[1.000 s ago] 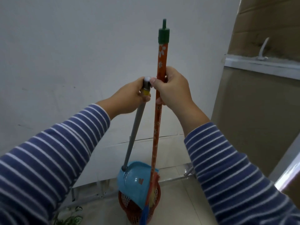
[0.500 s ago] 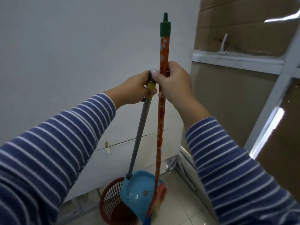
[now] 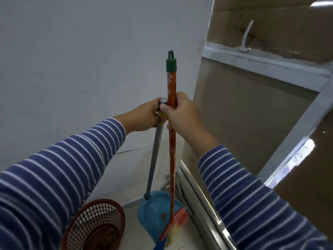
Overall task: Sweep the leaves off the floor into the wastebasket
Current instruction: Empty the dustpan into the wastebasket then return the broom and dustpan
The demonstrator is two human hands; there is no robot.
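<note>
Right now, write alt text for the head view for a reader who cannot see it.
A person in striped sleeves holds two handles upright, close together: the left hand grips the top of the grey handle of a blue dustpan, the right hand an orange broom. Below, a red mesh wastebasket stands beside the dustpan, near a white wall.

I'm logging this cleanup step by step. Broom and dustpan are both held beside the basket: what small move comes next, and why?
Probably stand both tools by the wall beside the wastebasket. The left hand grips the dustpan handle, the right hand the broom; the pan is upright, and no leaves show on the visible tiles.
</note>
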